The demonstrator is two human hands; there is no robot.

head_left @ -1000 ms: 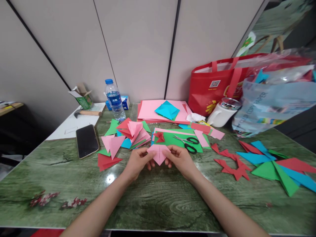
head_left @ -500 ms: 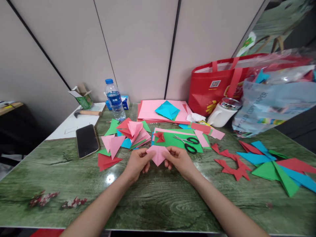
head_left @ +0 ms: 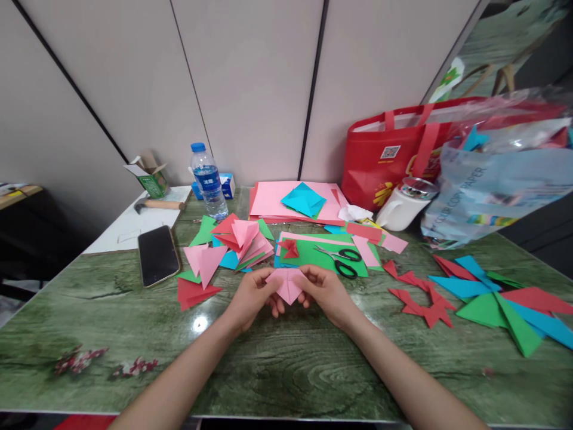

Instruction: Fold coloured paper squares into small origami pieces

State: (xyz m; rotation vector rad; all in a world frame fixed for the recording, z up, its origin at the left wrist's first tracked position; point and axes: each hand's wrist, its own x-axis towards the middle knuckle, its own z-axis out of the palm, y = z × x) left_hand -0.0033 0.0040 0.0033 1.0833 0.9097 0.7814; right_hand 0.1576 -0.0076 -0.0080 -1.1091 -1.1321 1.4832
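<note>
A folded pink paper (head_left: 289, 291) with a pointed lower tip and a crease down its middle is held above the table. My left hand (head_left: 256, 294) pinches its left side, thumb on top and fingers beneath. Its right side is gripped the same way by my right hand (head_left: 323, 291). Just beyond the hands, black-handled scissors (head_left: 342, 261) and a small folded red paper piece (head_left: 290, 248) rest on green paper sheets (head_left: 308, 255). Left of them lies a pile of folded pink, red, green and blue papers (head_left: 244, 239).
A phone (head_left: 158, 255), a hammer (head_left: 159, 204) and a water bottle (head_left: 209, 181) occupy the left. Pink sheets (head_left: 268, 200) lie at the back. To the right are a white mug (head_left: 401, 206), a red bag (head_left: 371, 155), a red paper ring (head_left: 427, 301) and coloured folded papers (head_left: 501, 304).
The pink paper has shifted very slightly towards me and to the right. My left fingers have moved a little further under it. Both hands keep their hold.
</note>
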